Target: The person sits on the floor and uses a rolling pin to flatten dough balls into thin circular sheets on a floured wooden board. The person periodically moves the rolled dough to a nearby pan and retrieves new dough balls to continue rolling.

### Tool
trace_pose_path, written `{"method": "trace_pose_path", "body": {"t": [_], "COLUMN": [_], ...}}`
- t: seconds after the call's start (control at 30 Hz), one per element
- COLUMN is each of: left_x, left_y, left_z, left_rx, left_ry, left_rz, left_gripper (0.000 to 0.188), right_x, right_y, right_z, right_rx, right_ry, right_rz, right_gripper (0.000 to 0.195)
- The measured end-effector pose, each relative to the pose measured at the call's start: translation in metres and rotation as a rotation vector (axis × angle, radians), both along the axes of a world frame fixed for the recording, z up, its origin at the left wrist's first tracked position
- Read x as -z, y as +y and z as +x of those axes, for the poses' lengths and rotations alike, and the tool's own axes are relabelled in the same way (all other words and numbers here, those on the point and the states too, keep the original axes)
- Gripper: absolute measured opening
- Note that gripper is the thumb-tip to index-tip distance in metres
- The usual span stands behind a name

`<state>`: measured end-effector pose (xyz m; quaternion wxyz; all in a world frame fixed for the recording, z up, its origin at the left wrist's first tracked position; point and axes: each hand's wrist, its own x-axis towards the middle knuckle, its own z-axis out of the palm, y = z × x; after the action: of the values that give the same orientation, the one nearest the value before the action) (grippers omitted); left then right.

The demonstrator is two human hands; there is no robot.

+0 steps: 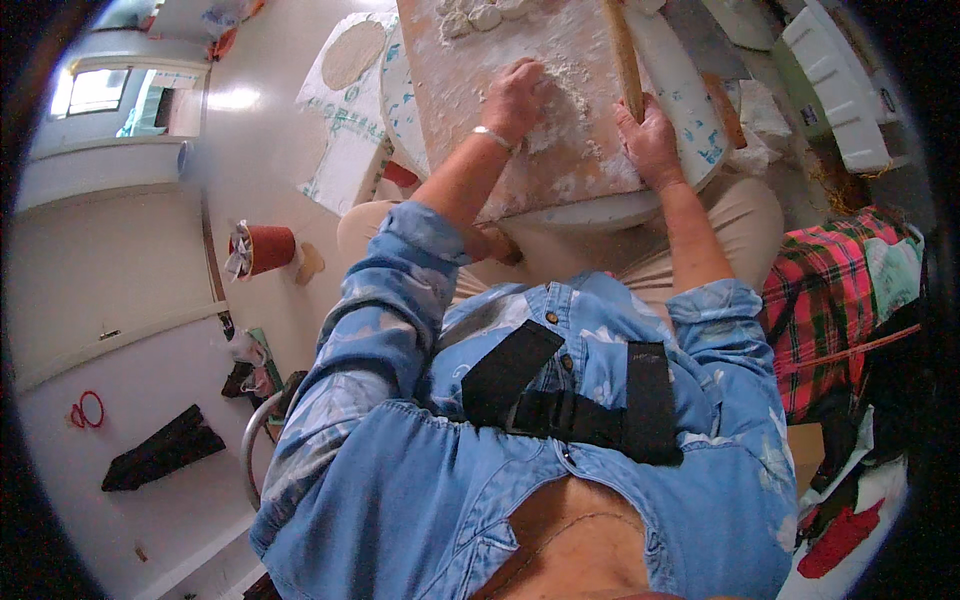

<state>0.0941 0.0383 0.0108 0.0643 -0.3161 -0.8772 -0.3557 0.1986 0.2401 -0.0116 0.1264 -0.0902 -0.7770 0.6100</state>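
A flour-dusted wooden board (pixel 540 176) lies before me on a round white surface with blue marks (pixel 405 112). My right hand (pixel 654 142) is closed around the near end of a wooden rolling pin (pixel 622 56), which runs away from me along the board's right side. On the board's middle rests my left hand (pixel 517 101), its fingers curled; whether anything is under them is hidden. Loose flour (pixel 571 86) lies just right of those fingers. Several pale dough pieces (pixel 480 16) sit together at the far edge.
Left of the board, a flat round dough sheet (pixel 354 54) lies on a white printed covering (pixel 334 112). A red bin (pixel 271 250) stands on the floor. To my right are a plaid cloth (pixel 825 300) and a white foam box (pixel 832 82).
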Motion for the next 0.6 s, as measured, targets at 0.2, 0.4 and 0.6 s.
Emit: {"method": "trace_pose_path", "body": {"t": [0.2,0.4,0.6], "left_x": [0.008,0.009,-0.002], "left_y": [-0.027,-0.004,0.029], "left_z": [0.031,-0.026,0.018], "left_rx": [0.068,-0.094,-0.113], "left_ry": [0.017,0.139,0.055], "left_rz": [0.008,-0.276,-0.49], "left_gripper": [0.038,0.061,0.073], "right_x": [-0.018,-0.026,-0.033], "right_y": [-0.004,-0.005,-0.001], "right_z": [0.003,0.006,0.008], "right_rx": [-0.027,-0.011,-0.024], "right_ry": [-0.046,-0.058,-0.185], "right_rz": [-0.021,0.089,-0.005], "right_gripper": [0.034,0.033,0.033]}}
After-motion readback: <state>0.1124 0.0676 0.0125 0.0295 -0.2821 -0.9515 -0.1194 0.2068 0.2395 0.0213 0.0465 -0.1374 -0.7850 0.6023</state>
